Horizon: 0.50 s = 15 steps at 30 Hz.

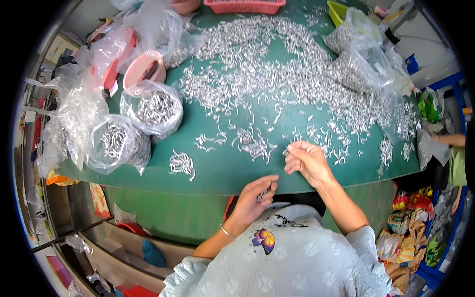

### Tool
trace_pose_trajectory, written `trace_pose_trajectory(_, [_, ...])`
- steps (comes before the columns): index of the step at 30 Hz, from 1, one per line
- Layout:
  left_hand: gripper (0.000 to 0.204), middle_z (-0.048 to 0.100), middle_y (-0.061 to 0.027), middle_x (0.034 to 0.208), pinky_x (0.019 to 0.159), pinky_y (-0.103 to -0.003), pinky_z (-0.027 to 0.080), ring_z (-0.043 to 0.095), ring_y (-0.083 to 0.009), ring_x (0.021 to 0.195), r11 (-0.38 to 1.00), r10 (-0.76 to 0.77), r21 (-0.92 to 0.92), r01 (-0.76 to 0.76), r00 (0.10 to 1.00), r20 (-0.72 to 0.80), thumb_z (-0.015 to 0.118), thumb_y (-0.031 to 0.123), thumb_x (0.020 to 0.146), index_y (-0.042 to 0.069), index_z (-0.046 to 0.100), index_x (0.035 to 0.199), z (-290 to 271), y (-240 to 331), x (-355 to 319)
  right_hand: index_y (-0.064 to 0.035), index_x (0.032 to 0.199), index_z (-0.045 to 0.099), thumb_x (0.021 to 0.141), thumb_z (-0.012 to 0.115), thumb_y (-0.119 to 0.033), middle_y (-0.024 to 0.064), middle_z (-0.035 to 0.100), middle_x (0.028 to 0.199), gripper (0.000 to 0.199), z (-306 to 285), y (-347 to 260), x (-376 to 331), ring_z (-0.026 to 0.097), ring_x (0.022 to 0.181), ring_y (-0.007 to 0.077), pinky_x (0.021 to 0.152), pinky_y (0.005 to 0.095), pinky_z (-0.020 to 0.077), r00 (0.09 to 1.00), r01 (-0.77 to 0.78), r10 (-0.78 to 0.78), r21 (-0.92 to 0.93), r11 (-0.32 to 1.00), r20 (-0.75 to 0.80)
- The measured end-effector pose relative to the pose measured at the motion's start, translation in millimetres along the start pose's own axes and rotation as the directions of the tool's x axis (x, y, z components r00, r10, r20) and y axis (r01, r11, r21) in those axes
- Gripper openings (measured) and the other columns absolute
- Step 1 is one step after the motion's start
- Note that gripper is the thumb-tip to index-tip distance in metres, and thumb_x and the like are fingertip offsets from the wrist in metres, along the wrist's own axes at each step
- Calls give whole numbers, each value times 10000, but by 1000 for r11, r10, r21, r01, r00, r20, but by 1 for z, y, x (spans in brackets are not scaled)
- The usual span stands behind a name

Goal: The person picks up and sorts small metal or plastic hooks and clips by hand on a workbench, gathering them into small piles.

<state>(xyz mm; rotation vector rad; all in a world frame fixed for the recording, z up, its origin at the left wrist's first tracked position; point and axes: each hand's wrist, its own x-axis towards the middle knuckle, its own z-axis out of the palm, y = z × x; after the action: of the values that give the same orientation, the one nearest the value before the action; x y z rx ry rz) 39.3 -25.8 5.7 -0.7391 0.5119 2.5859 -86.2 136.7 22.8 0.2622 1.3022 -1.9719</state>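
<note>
My left hand (251,202), wearing a bracelet, is just past the table's near edge, fingers curled round several small silvery curved metal pieces (263,194). Up and to the right, over the tabletop, my right hand (308,164) has thumb and fingertips pinched together. A small silvery piece shows at its fingertips, partly hidden. Between the hands and the big heap lies a loose cluster of curved metal pieces (255,143). Farther left sits a small tight pile of metal pieces (181,164). The large heap of metal pieces (297,74) spreads over the table's far half.
On the left of the green table (213,175) stand clear plastic bags (118,143) filled with metal pieces and a pink bowl (143,72). A red basket (245,7) is at the far edge. More bags (354,67) lie right. Another person's arm (449,140) appears at far right.
</note>
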Motion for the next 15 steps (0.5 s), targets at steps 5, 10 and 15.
trace_pose_trajectory(5, [259, 550, -59, 869, 488, -181, 322, 401, -67, 635, 998, 59, -9, -59, 998, -9, 525, 83, 930, -41, 551, 1155, -2, 7, -5, -29, 968, 588, 874, 647, -171, 97, 646, 872, 179, 24, -80, 94, 633, 731, 188, 643, 331, 529, 987, 119, -114, -38, 992, 113])
trace_pose_trajectory(10, [258, 543, -63, 882, 498, -191, 335, 404, -74, 638, 997, 72, 1, -72, 997, 42, 522, 93, 937, -39, 540, 1158, 7, 15, 7, 18, 1130, 488, 938, 508, -150, 182, 637, 1068, 256, 68, -235, 208, 655, 821, 244, 659, 346, 542, 801, 599, -597, -49, 800, 47])
trace_pose_trajectory(15, [256, 517, -48, 849, 494, -184, 332, 393, -69, 621, 988, 155, -19, -154, 987, 36, 521, 111, 944, -26, 541, 1160, -5, 21, 2, -9, 1100, 590, 903, 539, -109, 86, 656, 889, 227, 70, -139, 195, 626, 676, 168, 567, 294, 516, 898, 435, -354, -655, 618, 261])
